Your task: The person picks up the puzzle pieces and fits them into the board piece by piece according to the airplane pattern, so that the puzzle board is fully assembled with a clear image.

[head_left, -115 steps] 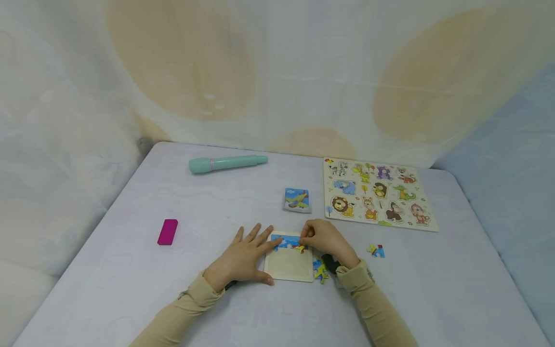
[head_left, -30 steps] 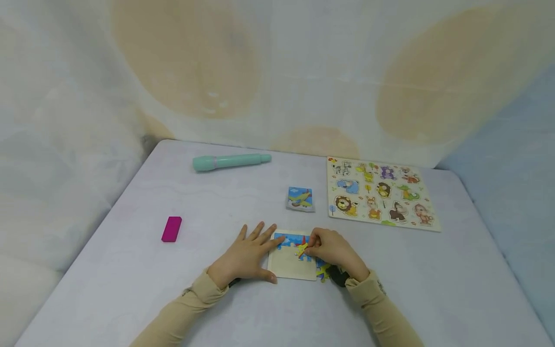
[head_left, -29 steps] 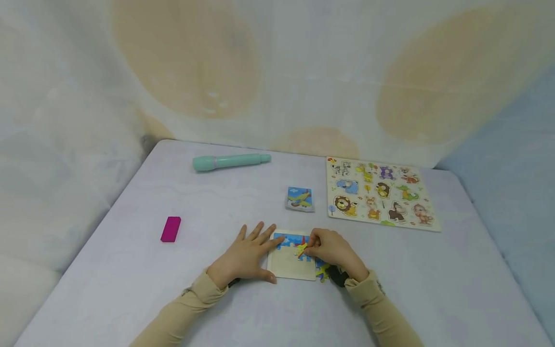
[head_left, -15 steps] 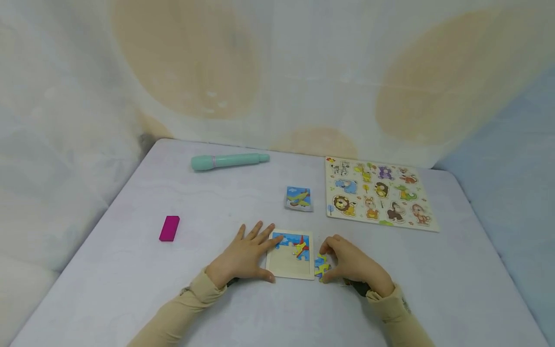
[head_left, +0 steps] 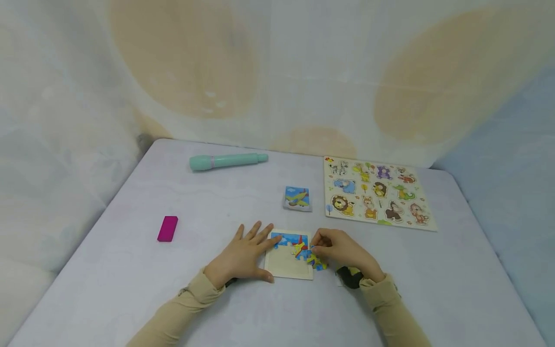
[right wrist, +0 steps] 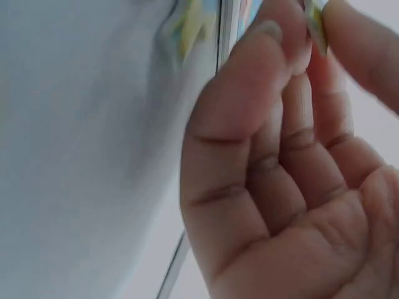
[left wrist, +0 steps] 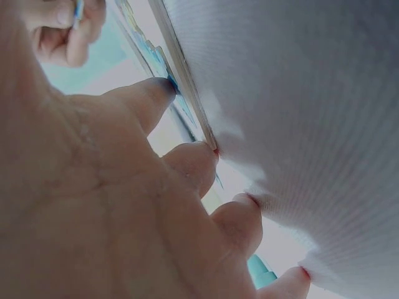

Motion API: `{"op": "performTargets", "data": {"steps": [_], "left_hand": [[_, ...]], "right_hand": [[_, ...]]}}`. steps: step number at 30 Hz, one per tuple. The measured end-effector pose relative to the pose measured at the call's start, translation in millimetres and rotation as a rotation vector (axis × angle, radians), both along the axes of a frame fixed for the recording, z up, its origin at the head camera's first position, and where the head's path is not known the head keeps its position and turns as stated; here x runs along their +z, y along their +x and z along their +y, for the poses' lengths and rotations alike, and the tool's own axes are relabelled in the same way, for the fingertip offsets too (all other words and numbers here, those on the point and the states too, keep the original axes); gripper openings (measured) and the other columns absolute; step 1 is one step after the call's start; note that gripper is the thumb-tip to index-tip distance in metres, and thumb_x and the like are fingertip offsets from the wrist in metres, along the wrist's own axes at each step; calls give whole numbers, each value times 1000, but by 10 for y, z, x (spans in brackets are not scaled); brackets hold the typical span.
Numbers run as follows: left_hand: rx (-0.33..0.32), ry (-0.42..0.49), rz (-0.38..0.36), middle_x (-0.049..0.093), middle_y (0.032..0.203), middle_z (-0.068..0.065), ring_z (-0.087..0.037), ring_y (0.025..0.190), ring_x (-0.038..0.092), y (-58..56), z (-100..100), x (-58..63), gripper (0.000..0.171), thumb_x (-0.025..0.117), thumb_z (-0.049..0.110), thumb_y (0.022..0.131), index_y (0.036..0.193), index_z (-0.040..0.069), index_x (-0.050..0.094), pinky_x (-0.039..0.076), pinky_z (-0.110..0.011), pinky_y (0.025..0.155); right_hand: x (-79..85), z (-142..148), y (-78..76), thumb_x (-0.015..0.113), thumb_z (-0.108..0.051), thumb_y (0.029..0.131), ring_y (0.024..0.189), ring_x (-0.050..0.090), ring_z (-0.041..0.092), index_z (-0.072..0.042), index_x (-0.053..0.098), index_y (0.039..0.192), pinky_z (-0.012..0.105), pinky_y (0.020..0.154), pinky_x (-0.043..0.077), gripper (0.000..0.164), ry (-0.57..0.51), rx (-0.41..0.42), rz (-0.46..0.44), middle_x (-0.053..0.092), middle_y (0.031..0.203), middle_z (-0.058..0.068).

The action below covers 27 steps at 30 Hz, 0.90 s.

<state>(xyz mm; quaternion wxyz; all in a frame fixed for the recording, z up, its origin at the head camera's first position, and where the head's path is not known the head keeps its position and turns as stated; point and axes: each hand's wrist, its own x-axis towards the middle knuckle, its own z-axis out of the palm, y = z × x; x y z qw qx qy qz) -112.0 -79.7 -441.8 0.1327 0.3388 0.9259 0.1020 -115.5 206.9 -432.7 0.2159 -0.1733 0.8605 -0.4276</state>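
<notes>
A square wooden puzzle tray (head_left: 284,274) lies in front of me, its top row and part of its right side filled with blue, yellow and red jigsaw pieces (head_left: 291,239). My left hand (head_left: 240,258) is spread flat at the tray's left side, the index fingertip resting on the upper-left piece. Over the tray's right rim, my right hand (head_left: 338,250) pinches a jigsaw piece (right wrist: 317,28) between thumb and finger. Another yellow-and-blue jigsaw piece (right wrist: 187,28) lies on the table beside the rim, partly overlapped by the held one in the head view.
Behind the tray lies a small square airplane picture (head_left: 297,198). An animal puzzle board (head_left: 379,193) occupies the back right. A mint-green microphone-shaped object (head_left: 227,161) lies at the back left, and a magenta block (head_left: 167,228) at the left.
The loose piece from the right now sits in the tray below the top row. My right hand then moved to the pieces beside the tray and lifted one over the rim. My left hand stayed put.
</notes>
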Motion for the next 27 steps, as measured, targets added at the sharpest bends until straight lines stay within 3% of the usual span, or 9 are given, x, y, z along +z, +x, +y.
{"op": "performTargets", "data": {"steps": [7,15,20,27], "left_hand": [[-4,5,-1,18,163,-9,-39,150,14,-1,-20,15,98,68,68,73,153,24,31,14,-70,112],[-9,11,-5,17,163,-8,-39,150,13,-7,-13,-16,99,67,69,73,153,24,30,14,-71,112],[-5,-5,9,16,163,-7,-38,150,13,-16,-21,-16,99,66,71,72,153,26,30,14,-71,112],[-4,-7,10,16,163,-7,-39,150,13,-8,-25,-2,99,66,71,72,153,25,30,15,-71,112]], "right_hand": [[12,-389,-134,68,-11,89,64,63,13,-2,62,91,28,60,55,10,-4,-69,-113,67,77,6],[26,-657,-159,73,-12,85,57,57,12,-6,63,83,23,53,44,12,165,-138,3,62,68,2],[32,-714,-138,75,-11,83,51,54,12,-8,61,79,22,48,38,15,188,-163,41,58,61,2],[-19,-691,-177,80,-18,80,54,48,11,-10,63,80,23,52,38,18,209,-182,92,54,63,0]]}}
